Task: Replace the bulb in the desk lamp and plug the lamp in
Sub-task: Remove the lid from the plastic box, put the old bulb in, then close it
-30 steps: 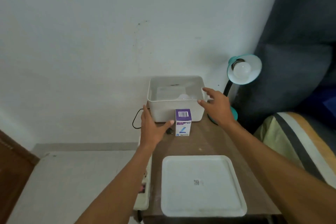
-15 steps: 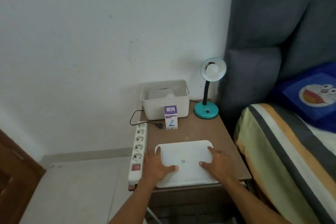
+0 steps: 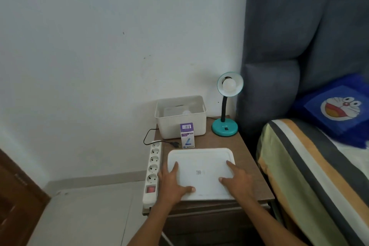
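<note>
Both hands, left hand and right hand, lie flat and empty on the lid, so the bulb (likely fragile, light) wants a gentle hold round its globe.

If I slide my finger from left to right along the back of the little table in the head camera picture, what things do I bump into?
Black plug → purple bulb box → teal lamp base. The white bin behind the box overlaps it, so I left it out.
</note>
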Tool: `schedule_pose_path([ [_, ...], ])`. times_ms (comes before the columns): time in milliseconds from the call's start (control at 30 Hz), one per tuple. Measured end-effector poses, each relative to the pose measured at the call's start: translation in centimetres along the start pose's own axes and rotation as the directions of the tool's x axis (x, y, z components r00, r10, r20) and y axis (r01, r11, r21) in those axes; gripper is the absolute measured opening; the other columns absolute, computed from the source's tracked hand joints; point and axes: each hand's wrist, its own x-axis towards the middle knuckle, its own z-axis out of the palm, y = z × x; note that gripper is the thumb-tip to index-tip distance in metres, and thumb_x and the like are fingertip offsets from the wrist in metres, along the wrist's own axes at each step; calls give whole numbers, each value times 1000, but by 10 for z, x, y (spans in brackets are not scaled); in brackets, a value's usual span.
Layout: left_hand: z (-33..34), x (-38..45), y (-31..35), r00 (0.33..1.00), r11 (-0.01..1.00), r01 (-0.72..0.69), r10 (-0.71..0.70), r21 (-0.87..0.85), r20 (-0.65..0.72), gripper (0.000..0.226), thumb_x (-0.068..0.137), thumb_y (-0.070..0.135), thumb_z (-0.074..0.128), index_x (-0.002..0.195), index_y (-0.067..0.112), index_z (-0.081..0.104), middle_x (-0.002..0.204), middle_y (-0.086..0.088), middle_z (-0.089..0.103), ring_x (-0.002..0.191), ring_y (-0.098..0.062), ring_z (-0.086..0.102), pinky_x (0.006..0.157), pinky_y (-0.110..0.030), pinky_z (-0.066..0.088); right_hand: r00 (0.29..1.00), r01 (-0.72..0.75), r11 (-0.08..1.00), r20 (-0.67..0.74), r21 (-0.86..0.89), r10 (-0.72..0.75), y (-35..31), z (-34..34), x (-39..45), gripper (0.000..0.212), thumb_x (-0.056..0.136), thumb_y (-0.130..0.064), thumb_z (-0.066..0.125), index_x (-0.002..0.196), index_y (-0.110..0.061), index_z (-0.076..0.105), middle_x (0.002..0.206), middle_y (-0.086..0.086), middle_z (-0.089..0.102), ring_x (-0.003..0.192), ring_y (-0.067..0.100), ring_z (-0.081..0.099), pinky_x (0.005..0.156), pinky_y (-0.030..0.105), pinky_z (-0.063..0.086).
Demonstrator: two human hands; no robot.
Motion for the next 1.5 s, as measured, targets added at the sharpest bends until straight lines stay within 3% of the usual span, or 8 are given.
schedule_pose_path([
  [133,-40,28,19,990,992,-106,99,-63,-103,118,72,42,94,163,14,26,174,-7,2,159,-27,-1,128,-43,14,991,110,992,-83,59,-104,-39,-20,16,76,85,-42,73,151,-30,36,137,7,55,119,25,55,94,40,51],
  [267,-88,69,42,969,984,-174,164,-39,-187,119,69,47,94,162,9,30,173,-11,10,156,-30,7,128,-42,16,967,218,974,-147,65,-206,-96,-42,61,80,83,-41,73,151,-20,37,142,10,51,127,30,48,105,45,44],
  [600,-150,198,67,966,989,-149,141,-20,-216,116,72,52,91,161,8,31,166,-9,25,151,-31,16,123,-45,26,937,328,943,-108,-50,-332,-191,-29,191,83,87,-54,62,154,-18,27,159,9,30,141,36,31,112,51,37],
  [900,-146,289,58,991,998,-57,56,-1,-124,123,66,63,91,160,8,34,163,-9,33,151,-33,20,123,-46,27,948,314,939,-10,-141,-318,-206,6,270,82,87,-63,52,152,-16,33,157,12,33,141,35,31,112,46,32],
  [1100,-138,299,51,996,998,-49,45,-47,-76,116,65,62,91,155,6,42,161,-12,37,151,-32,22,121,-45,28,950,297,942,-47,-153,-308,-197,20,274,77,92,-60,50,153,-17,33,158,13,31,142,36,24,112,45,30],
  [1200,-133,293,49,996,997,-64,61,-52,-67,127,51,77,71,154,7,44,160,-12,37,150,-31,22,121,-44,28,956,280,946,-43,-162,-290,-190,24,271,75,92,-59,48,152,-16,35,157,14,33,141,36,25,111,45,30],
  [1367,-126,294,47,993,991,-90,82,-97,-85,101,78,54,87,154,6,42,160,-12,36,151,-29,20,121,-43,27,962,271,955,-11,-121,-275,-189,23,270,76,95,-58,47,155,-17,29,161,13,25,145,37,23,115,46,27],
  [1500,-126,296,44,993,987,-80,67,-138,-95,94,81,45,87,154,4,43,160,-12,37,152,-26,20,121,-42,27,963,269,955,8,-122,-270,-192,23,270,78,94,-60,47,155,-15,29,161,13,24,145,36,23,114,46,29],
])
